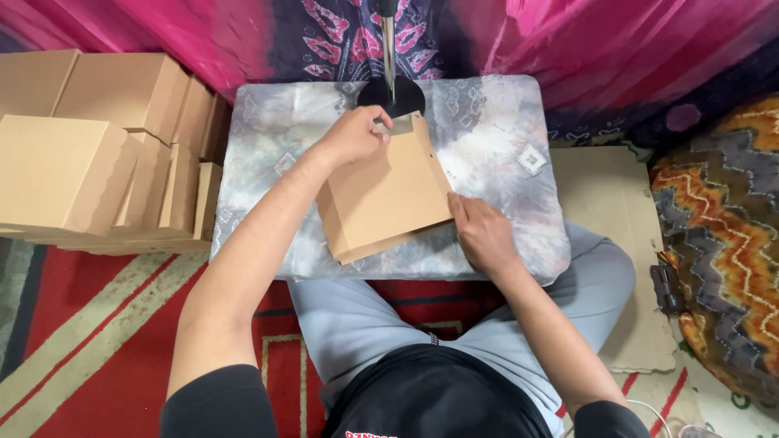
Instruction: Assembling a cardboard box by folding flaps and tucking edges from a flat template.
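A brown cardboard box (pixel 381 199), partly folded, lies tilted on a low table covered with a grey patterned cloth (pixel 503 138). My left hand (pixel 355 134) pinches the box's upper flap at its far corner. At the near right edge of the box my right hand (pixel 481 229) presses down with the fingers on the cardboard. Both forearms reach in from the bottom of the view over my lap.
Stacks of folded brown boxes (pixel 105 146) stand on the left on the red rug (pixel 89 324). A black round stand base with a metal pole (pixel 390 91) sits at the table's far edge. Flat cardboard sheets (pixel 617 243) lie on the right, beside a patterned cushion (pixel 722 235).
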